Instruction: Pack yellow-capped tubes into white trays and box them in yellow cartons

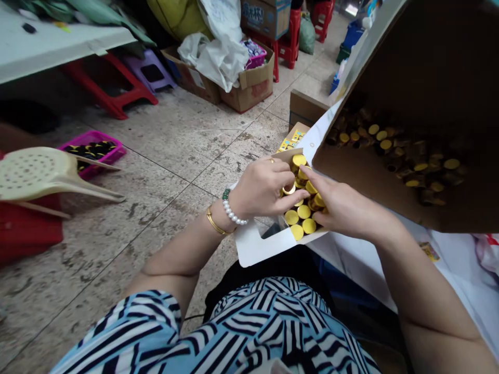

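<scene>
A small white carton (267, 248), its flap folded out toward me, is packed with several small yellow-capped cylinders (309, 226). Over its left side my left hand (268, 188) bends its fingers around one cylinder with a pale rim (289, 190); the thumb stretches across the caps. My right hand (345, 208) reaches in from the right. Its index finger lies along the caps at the far end, with the thumb apart at the near right side. The palms hide part of the carton's contents.
A large tilted cardboard box (382, 208) at the right holds many loose cylinders (421, 167). It rests on a white-covered table (463, 280). To the left are a cream stool (35, 171) and a pink basket (117, 150). Further off stand cartons (253, 88) and a red stool (117, 98).
</scene>
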`<state>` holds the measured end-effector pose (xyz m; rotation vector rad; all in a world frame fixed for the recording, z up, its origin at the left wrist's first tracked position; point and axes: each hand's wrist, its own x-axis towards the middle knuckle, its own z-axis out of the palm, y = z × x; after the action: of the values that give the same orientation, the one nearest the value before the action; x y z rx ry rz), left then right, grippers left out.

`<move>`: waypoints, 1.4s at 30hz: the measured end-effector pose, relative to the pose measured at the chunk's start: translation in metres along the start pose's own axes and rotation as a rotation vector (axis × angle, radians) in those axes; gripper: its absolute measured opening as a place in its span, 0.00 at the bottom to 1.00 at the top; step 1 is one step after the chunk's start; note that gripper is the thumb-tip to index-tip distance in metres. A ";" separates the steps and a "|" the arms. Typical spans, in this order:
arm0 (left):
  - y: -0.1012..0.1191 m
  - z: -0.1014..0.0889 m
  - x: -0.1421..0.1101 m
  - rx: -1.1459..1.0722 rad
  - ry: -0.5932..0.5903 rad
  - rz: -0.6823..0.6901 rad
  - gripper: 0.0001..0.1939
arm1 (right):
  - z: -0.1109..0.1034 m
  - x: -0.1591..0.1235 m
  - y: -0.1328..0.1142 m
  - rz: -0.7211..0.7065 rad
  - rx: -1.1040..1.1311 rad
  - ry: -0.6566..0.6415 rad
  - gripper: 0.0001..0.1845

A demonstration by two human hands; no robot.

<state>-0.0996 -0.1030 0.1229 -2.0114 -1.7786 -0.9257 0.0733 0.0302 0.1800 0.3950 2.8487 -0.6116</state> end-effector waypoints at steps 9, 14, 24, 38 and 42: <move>-0.001 0.004 -0.030 -0.198 0.228 0.189 0.15 | -0.004 -0.027 0.024 0.160 0.209 0.022 0.67; 0.008 0.017 -0.053 -0.179 0.236 0.254 0.15 | 0.002 -0.025 0.013 0.128 0.078 0.001 0.57; 0.019 0.039 -0.038 -0.236 0.389 0.286 0.15 | -0.034 0.003 0.085 0.195 0.232 0.220 0.45; 0.043 0.075 0.032 -0.061 0.419 0.120 0.19 | -0.008 0.102 0.180 0.234 -0.321 0.551 0.33; 0.045 0.076 0.022 -0.120 0.409 0.202 0.19 | -0.011 0.088 0.185 0.175 -0.292 0.469 0.31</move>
<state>-0.0351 -0.0476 0.0887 -1.8571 -1.3055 -1.2901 0.0441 0.2163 0.0994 0.8157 3.2186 -0.0670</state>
